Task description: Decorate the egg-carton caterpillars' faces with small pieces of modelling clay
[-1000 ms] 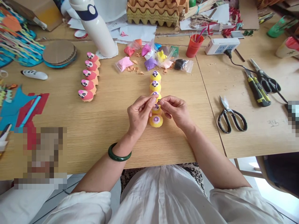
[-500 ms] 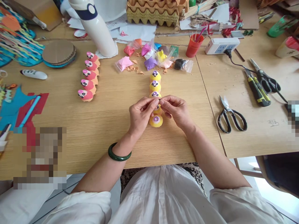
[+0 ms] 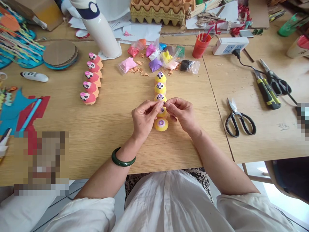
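A row of yellow dome-shaped craft figures with purple and white faces runs down the middle of the wooden table (image 3: pixel 72 135), from the top figure (image 3: pixel 160 77) to the bottom one (image 3: pixel 161 124). My left hand (image 3: pixel 145 117) and my right hand (image 3: pixel 180 112) meet over the third figure (image 3: pixel 160 97), and their fingertips pinch a tiny dark bit. The hands hide most of the fourth figure (image 3: pixel 162 112). A jade bangle (image 3: pixel 123 157) circles my left wrist.
Pink figures (image 3: pixel 90 87) stand in a row to the left. Bags of coloured clay (image 3: pixel 155 64) lie ahead. Black-handled scissors (image 3: pixel 240 120), a yellow-handled tool (image 3: pixel 266 90), a red pen cup (image 3: pixel 201 46) and a white bottle (image 3: pixel 100 32) surround the work area.
My fingertips have shifted slightly over the third figure, still pinched together. The figures have not visibly moved on the table.
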A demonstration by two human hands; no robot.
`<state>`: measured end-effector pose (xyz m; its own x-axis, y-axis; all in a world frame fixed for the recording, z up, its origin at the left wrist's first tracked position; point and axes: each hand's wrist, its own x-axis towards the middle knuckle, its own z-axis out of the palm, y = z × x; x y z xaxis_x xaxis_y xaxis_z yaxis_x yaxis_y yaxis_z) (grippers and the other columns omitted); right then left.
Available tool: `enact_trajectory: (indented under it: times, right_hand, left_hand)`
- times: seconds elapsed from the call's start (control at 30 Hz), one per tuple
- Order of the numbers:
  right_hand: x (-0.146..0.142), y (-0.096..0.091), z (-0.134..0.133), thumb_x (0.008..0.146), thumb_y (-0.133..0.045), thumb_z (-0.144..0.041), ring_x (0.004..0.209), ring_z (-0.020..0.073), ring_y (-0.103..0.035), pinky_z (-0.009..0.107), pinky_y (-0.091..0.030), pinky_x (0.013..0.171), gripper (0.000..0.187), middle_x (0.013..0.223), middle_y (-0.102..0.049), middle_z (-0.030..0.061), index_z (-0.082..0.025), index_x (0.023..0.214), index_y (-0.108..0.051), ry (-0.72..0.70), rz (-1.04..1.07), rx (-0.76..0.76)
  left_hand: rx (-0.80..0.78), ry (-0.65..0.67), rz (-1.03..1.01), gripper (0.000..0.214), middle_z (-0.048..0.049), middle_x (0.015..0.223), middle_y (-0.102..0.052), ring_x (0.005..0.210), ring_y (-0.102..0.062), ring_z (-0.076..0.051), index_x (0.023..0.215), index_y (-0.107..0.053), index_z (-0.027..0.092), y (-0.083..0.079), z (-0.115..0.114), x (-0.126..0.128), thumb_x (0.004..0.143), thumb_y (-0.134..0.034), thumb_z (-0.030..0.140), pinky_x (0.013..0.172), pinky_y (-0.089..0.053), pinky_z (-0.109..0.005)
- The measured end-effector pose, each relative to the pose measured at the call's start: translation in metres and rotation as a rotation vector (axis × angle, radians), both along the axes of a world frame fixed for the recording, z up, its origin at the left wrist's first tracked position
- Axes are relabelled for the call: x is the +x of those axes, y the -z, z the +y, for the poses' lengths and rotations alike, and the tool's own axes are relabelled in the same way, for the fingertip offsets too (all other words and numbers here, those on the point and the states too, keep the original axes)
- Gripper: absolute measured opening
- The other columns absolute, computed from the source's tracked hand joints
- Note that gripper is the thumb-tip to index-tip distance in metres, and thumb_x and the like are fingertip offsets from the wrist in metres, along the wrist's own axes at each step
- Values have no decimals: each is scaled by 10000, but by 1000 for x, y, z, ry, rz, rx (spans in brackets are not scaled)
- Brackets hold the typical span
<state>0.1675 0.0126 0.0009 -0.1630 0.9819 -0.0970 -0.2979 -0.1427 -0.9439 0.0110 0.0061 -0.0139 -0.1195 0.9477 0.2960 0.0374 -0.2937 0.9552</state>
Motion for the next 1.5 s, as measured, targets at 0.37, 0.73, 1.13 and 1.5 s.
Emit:
enact_trajectory:
  times: [0.37,0.73,1.13,1.5]
  right_hand:
    - [3,4,4,663,-940,-663,502,56,-411,203,-321,425,551,572,-539,-63,-182,774,-694,4,-39,12]
    - [6,12,10,748,-852,-703,521,60,-377,226,-264,439,546,595,-513,-62,-180,805,-703,109,-133,76]
    - [6,36,25,833,-737,-540,672,112,-539,276,-472,674,363,752,-650,-14,-181,826,-687,103,-286,225]
    - [4,35,25,874,-694,-455,791,163,-665,309,-529,755,272,850,-746,31,-184,858,-693,39,-325,242]
  left_hand:
    - [-66,50,-47,370,3,707,-699,525,-510,-65,869,-854,207,2,9,-5,881,-832,575,499,-445,-196]
    - [-89,-19,-5,198,32,611,-660,490,-494,-47,741,-818,194,0,13,-11,811,-854,375,500,-415,-177]
    - [-137,-93,114,262,4,663,-683,547,-551,-71,797,-811,175,0,-6,-20,814,-830,435,519,-466,-172]
    - [-67,-44,223,308,-20,774,-730,613,-604,-94,838,-824,190,10,-10,-21,868,-806,496,535,-510,-182]
